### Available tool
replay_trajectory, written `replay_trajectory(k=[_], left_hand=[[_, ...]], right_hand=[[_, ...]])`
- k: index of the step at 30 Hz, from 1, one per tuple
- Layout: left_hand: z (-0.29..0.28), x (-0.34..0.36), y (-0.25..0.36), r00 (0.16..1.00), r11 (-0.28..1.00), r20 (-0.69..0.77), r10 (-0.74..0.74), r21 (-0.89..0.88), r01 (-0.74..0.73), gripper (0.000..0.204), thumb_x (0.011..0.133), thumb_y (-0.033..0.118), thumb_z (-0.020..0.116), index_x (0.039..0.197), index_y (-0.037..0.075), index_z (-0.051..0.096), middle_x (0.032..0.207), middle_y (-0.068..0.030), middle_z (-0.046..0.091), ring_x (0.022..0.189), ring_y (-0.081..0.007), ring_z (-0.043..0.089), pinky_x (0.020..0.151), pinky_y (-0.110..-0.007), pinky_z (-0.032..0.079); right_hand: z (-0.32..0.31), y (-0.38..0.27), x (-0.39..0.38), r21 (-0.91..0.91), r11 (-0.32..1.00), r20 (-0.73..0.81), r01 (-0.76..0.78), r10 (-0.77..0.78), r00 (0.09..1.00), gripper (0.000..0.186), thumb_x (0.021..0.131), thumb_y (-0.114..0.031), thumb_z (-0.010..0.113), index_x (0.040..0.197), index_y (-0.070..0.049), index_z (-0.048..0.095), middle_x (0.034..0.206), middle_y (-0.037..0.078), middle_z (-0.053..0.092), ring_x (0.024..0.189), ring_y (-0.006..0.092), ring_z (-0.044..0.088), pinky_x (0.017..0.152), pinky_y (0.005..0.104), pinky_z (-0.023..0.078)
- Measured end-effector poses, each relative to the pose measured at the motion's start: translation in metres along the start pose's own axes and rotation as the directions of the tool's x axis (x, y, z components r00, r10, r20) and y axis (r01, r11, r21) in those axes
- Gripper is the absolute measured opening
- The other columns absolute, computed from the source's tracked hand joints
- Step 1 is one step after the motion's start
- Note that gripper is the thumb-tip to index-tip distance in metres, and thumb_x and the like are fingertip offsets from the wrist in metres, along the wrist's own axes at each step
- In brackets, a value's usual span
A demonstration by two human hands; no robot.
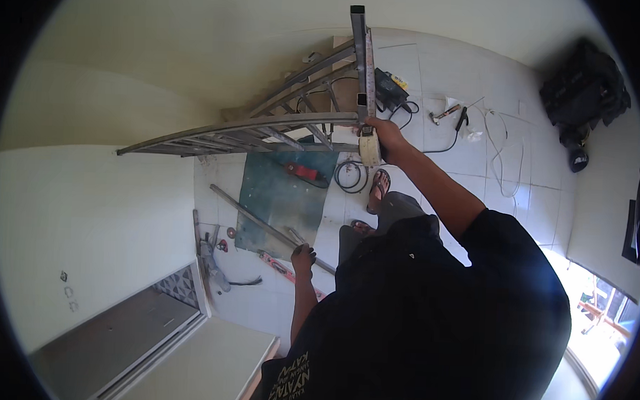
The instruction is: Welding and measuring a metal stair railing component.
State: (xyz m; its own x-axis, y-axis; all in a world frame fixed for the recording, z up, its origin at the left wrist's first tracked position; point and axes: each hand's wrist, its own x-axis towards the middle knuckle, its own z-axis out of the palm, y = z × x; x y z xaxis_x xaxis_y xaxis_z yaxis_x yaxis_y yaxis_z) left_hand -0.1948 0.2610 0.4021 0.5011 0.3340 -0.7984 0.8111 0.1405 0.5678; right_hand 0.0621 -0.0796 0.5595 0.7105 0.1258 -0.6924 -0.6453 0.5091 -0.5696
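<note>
Here, upper centre, the right hand [387, 136] is clasping the tape [369, 151], risking slippage if loosening; left hand's [304, 259] grip unclear.

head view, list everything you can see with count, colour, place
metal frame: 1, grey, upper middle
tape measure: 1, cream, upper middle, held
boxy machine: 1, dark, right of frame
hammer: 1, orange-handled, upper right
bundle: 1, black, far right
mat: 1, green, centre floor
power tool: 1, red, on mat
loose bar: 1, grey, across mat
strip: 1, red, below mat
sandals: 2, dark, centre
left hand: 1, bare, lower centre
right hand: 1, bare, holding tape measure
</note>
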Motion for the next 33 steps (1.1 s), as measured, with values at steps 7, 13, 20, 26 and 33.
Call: replay_trajectory(k=[7,13,20,26,33], left_hand=[[-0.018,-0.037,-0.093,0.988,0.975,-0.095,-0.121,-0.199,0.1,0.03,0.086,0.024,0.055,0.107,0.001,0.053,0.087,-0.0098,0.062,0.069,-0.0182,0.06,0.056,-0.029,0.048],[-0.038,-0.054,-0.186,0.986,0.955,-0.067,-0.152,-0.269,0.128,0.031,0.085,0.021,0.054,0.106,-0.001,0.053,0.086,-0.0132,0.062,0.072,-0.0221,0.062,0.059,-0.031,0.05],[-0.03,-0.073,-0.203,0.973,0.938,-0.128,-0.192,-0.317,0.143,0.029,0.087,0.024,0.052,0.105,0.002,0.054,0.088,-0.0105,0.061,0.075,-0.0211,0.061,0.065,-0.034,0.048],[-0.017,-0.094,-0.198,0.946,0.902,-0.231,-0.229,-0.414,0.117,0.029,0.085,0.026,0.054,0.105,0.005,0.056,0.083,-0.007,0.06,0.07,-0.0179,0.059,0.061,-0.033,0.046],[0.038,-0.115,-0.188,0.911,0.884,-0.344,-0.227,-0.464,0.045,0.029,0.082,0.026,0.057,0.1,0.004,0.057,0.08,-0.0069,0.061,0.065,-0.0171,0.058,0.059,-0.032,0.045]], right_hand=[[-0.008,0.003,0.013,0.055,0.997,0.063,0.05,-0.053,0.997,0.024,0.086,-0.026,0.048,0.088,-0.004,0.054,0.077,0.012,0.059,0.069,0.0274,0.06,0.066,0.042,0.05],[0.002,0.004,0.015,-0.036,0.999,0.074,0.01,-0.007,0.997,0.023,0.086,-0.029,0.047,0.085,-0.008,0.055,0.074,0.01,0.058,0.066,0.0279,0.058,0.065,0.0439,0.05],[-0.002,-0.001,0.021,-0.108,0.993,0.112,0.056,-0.044,0.993,0.024,0.084,-0.032,0.047,0.086,-0.01,0.055,0.074,0.008,0.058,0.067,0.0272,0.059,0.064,0.0436,0.051],[-0.014,0.001,0.039,-0.081,0.995,0.124,0.056,-0.046,0.991,0.02,0.083,-0.028,0.049,0.085,-0.01,0.056,0.074,0.007,0.059,0.065,0.0248,0.059,0.064,0.0403,0.052],[-0.072,-0.004,0.042,0.093,0.993,0.202,0.07,-0.088,0.975,0.023,0.085,-0.026,0.048,0.095,-0.005,0.053,0.082,0.011,0.059,0.074,0.0279,0.061,0.069,0.043,0.051]])
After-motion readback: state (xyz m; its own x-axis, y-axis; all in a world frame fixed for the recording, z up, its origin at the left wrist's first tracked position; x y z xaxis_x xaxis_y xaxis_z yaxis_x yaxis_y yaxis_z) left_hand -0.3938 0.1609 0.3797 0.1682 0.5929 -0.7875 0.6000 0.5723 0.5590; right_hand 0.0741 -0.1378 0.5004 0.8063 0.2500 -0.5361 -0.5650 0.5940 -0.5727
